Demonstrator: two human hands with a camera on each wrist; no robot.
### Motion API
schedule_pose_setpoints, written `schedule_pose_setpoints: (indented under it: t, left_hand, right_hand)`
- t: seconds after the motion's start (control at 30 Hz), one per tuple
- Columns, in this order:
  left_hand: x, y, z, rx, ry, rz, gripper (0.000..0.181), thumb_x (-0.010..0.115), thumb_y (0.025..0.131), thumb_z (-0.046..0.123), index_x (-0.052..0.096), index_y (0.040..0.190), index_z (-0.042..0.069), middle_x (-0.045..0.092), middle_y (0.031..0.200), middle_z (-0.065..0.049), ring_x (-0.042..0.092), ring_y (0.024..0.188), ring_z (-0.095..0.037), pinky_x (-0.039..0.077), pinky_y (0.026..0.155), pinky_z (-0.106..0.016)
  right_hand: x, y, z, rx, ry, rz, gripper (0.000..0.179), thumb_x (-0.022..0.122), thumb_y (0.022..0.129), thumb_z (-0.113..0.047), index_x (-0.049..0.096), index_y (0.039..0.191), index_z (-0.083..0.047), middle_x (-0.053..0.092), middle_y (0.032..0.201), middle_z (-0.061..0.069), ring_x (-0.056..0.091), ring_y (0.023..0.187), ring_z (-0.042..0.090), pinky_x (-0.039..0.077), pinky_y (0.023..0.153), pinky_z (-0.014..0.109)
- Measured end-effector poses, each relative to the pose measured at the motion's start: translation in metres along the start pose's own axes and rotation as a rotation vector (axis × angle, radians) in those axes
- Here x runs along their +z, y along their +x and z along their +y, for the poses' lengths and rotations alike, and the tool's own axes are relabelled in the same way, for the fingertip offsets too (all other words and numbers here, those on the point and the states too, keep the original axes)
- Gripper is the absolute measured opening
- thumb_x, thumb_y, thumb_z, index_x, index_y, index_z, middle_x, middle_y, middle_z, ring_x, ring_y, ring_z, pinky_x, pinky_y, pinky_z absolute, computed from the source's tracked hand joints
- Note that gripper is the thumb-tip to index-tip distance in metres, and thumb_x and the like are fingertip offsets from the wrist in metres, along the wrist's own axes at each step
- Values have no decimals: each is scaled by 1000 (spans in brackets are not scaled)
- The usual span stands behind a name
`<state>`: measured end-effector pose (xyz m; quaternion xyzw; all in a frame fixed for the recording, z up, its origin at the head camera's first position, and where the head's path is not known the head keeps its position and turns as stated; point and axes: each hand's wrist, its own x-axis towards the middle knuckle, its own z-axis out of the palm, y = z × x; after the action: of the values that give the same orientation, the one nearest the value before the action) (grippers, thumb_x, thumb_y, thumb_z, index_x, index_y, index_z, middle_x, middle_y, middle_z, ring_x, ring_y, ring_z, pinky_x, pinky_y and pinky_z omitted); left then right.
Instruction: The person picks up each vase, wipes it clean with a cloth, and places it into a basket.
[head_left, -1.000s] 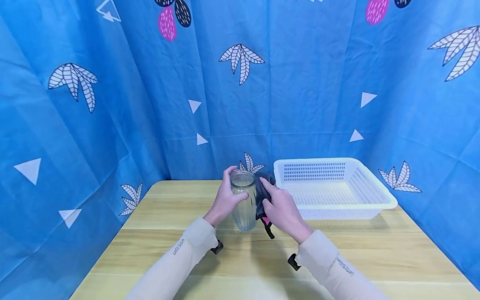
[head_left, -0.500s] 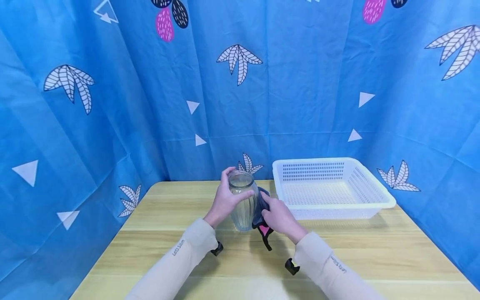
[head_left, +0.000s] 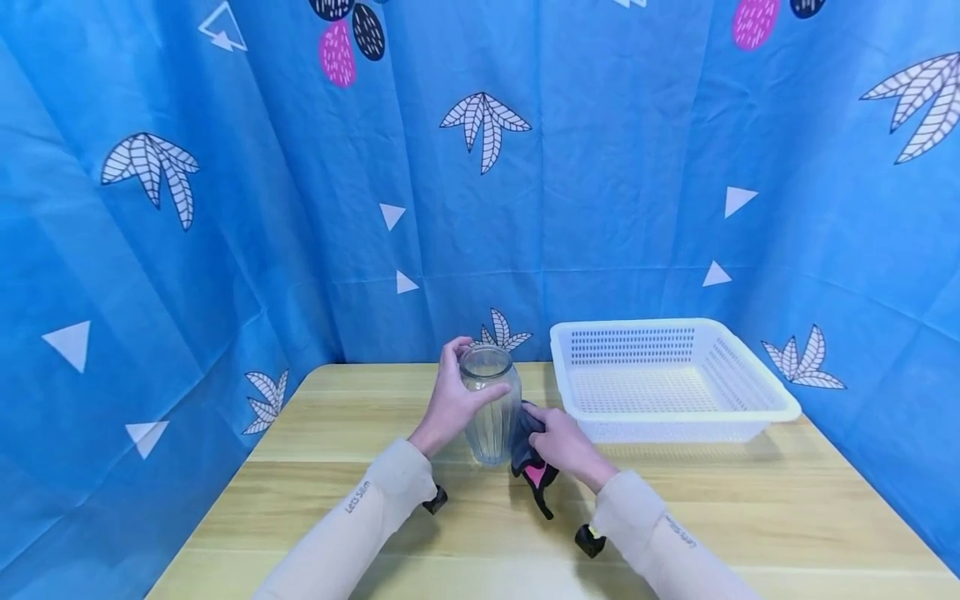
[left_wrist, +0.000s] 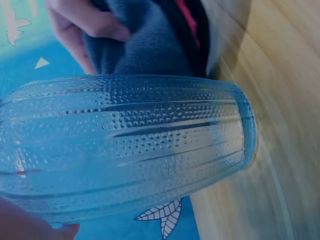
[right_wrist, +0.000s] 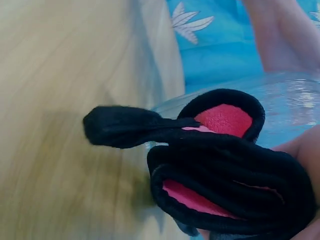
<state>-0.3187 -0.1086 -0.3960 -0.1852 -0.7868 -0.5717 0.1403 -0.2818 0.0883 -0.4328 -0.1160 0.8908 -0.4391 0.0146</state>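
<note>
A clear ribbed glass vase (head_left: 491, 425) stands upright on the wooden table. My left hand (head_left: 450, 404) grips it near the rim, thumb across the front and fingers round the far left side. In the left wrist view the vase (left_wrist: 150, 140) shows rows of small raised dots. My right hand (head_left: 562, 442) holds a folded dark grey cloth (head_left: 525, 442) against the vase's right side. The cloth has black edging, pink inside its folds and a black loop hanging down. From the right wrist, the bunched cloth (right_wrist: 225, 170) hides most of the right fingers.
A white perforated plastic basket (head_left: 675, 415) sits at the back right of the table (head_left: 360, 517). Behind the table hangs a blue patterned curtain (head_left: 615, 167), which also runs along both sides.
My right hand has slid the cloth down the vase's right side, from near the rim to the lower part. My left hand keeps its grip, and the vase stays in place.
</note>
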Motion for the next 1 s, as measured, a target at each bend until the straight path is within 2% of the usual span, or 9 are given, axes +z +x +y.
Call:
schedule_pose_setpoints:
  t: [0.1, 0.27, 0.43, 0.5, 0.53, 0.67, 0.8, 0.9, 1.0]
  left_hand:
    - [-2, -1, 0, -1, 7, 1, 92, 89, 76, 37, 30, 146, 31, 44, 139, -3, 51, 125, -25, 46, 105, -48]
    - [-5, -1, 3, -11, 15, -22, 91, 88, 77, 35, 30, 147, 32, 50, 138, 1, 52, 127, -23, 43, 108, -50]
    - [-6, -1, 5, -19, -30, -67, 87, 83, 80, 22, 30, 149, 30, 53, 140, -1, 54, 126, -24, 42, 108, -50]
    - [-5, -1, 4, -19, -48, -87, 85, 81, 81, 17, 31, 149, 28, 52, 142, -4, 53, 126, -26, 42, 108, -51]
    - [-5, -1, 3, -20, -52, -96, 84, 79, 82, 16, 31, 149, 28, 51, 143, -5, 53, 127, -27, 42, 108, -52]
    - [-4, 0, 0, -22, -51, -124, 83, 78, 85, 19, 29, 152, 25, 44, 151, -6, 45, 137, -29, 34, 114, -54]
    - [-3, 1, 4, -21, -40, -124, 85, 82, 85, 33, 29, 151, 25, 44, 150, -1, 42, 140, -25, 31, 116, -54]
    - [-3, 2, 3, -14, -34, -103, 84, 84, 82, 39, 33, 148, 28, 48, 146, 4, 45, 136, -22, 34, 115, -53]
    - [-1, 4, -3, -11, -34, -93, 85, 84, 80, 42, 34, 147, 30, 49, 144, 6, 46, 134, -20, 34, 114, -52]
  right_hand:
    - [-6, -4, -8, 16, 43, 46, 61, 57, 90, 1, 49, 149, -13, 66, 116, 20, 47, 48, 12, 40, 46, 25]
    - [-16, -10, -22, -27, 32, 140, 62, 56, 89, 0, 51, 149, -15, 64, 124, 20, 49, 52, 13, 42, 49, 28]
    - [-23, -15, -36, -54, 3, 206, 64, 53, 90, -2, 48, 151, -20, 67, 96, 19, 42, 44, 13, 40, 43, 29]
    - [-25, -16, -40, -69, -14, 227, 65, 53, 90, -3, 47, 152, -22, 62, 78, 17, 40, 40, 13, 40, 44, 30]
    - [-26, -17, -43, -87, -24, 242, 65, 53, 90, -3, 46, 152, -22, 62, 77, 16, 42, 40, 14, 41, 45, 31]
    - [-28, -20, -53, -164, -68, 294, 68, 54, 91, -4, 41, 155, -24, 69, 103, 21, 53, 53, 18, 46, 53, 33]
    - [-28, -21, -59, -181, -110, 299, 71, 56, 92, -4, 34, 158, -21, 63, 131, 23, 57, 64, 20, 48, 57, 32]
    - [-23, -18, -56, -159, -157, 264, 71, 57, 93, -4, 31, 159, -15, 59, 139, 22, 57, 62, 17, 48, 57, 30]
    - [-17, -15, -49, -112, -190, 214, 72, 57, 95, -4, 26, 159, -9, 69, 115, 22, 55, 56, 17, 47, 54, 31]
